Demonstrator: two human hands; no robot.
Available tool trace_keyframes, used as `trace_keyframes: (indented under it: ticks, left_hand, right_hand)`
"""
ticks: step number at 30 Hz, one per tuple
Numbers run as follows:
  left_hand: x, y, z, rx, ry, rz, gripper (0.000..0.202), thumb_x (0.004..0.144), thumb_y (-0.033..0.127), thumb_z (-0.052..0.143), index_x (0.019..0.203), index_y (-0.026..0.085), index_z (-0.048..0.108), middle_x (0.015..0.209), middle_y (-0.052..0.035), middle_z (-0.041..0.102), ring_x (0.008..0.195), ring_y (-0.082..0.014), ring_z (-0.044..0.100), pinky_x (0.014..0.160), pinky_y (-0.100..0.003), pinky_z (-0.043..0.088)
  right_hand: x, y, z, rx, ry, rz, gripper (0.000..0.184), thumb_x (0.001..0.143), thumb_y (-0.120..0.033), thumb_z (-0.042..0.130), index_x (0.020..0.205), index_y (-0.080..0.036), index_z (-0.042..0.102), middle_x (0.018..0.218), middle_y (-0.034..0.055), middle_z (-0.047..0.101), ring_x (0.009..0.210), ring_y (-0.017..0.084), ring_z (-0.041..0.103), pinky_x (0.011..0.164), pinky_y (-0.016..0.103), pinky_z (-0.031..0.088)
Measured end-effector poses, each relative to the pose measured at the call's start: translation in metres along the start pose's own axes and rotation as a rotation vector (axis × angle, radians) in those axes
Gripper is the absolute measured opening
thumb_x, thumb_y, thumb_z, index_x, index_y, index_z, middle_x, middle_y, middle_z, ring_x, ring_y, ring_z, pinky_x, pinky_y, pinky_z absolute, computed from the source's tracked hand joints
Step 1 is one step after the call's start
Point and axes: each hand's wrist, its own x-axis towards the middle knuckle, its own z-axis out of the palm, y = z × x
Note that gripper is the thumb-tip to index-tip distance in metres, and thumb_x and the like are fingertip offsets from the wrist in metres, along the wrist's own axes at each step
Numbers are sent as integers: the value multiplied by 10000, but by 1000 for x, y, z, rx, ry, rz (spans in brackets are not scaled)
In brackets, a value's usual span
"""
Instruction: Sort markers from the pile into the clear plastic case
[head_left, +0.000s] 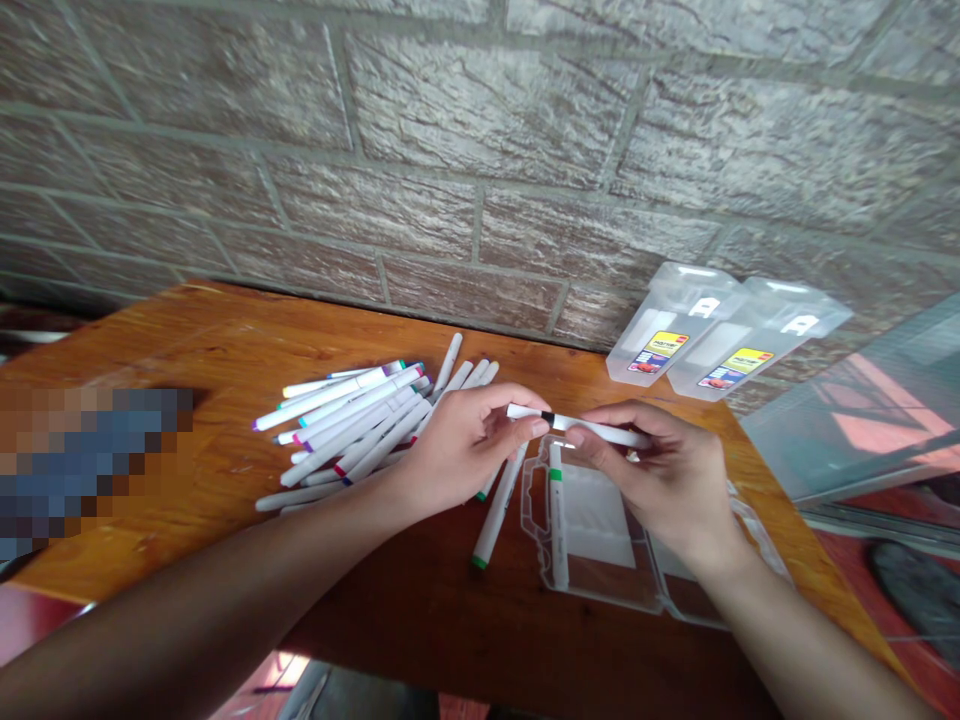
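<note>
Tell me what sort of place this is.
Probably a makeshift packing or craft spot: a wooden table against a rough stone-block wall, a heap of white markers, and clear plastic cases.

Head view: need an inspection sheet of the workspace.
Surface: wooden table, bare wood showing.
Job's things: white marker with black band, held level above open clear case; green-banded marker lies inside it.
Clutter: marker pile on the left; green-tipped marker beside the case; two closed clear cases at the wall.
Grips: left hand and right hand each pinch one end of the white marker.
Cables: nothing seen.
Surroundings: brick wall behind; glass panel to the right.
</note>
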Motion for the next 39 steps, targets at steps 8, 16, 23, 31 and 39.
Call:
trace_keyframes:
  ticks: [8,16,23,31,39]
  left_hand:
    - [5,2,-3,-84,12,-82,247,943,375,679,1042,150,702,717,22,622,599,-113,614,541,-208,431]
    - [7,6,-6,-155,18,-146,264,944,371,668,1048,129,683,707,28,607,575,-92,575,549,-201,430]
    - [9,16,-7,-200,38,-186,235,949,363,651,953,130,680,695,25,594,567,-88,523,546,-209,412]
    - [9,11,-9,-250,37,-195,271,945,418,651,923,150,681,674,21,584,563,-103,524,532,-230,372]
    - [9,6,-8,-317,26,-177,259,949,405,656,870,158,651,715,22,578,590,-99,531,571,-239,384]
  right_hand:
    - [5,-1,-1,110,12,65,148,792,-287,857,908,-207,812,829,33,816,657,151,718,591,221,578]
    - [8,-2,-3,200,34,135,117,802,-280,856,904,-230,827,837,24,809,659,119,692,590,197,548]
    - [8,4,-7,470,-26,243,159,830,-341,842,959,-250,830,749,11,754,507,77,516,443,191,408]
    - [9,-6,-7,642,-5,307,173,806,-340,839,927,-216,840,720,32,740,489,96,527,403,200,443]
    - [10,-7,-8,695,-13,346,213,792,-362,853,920,-193,844,747,59,774,483,92,561,404,186,482]
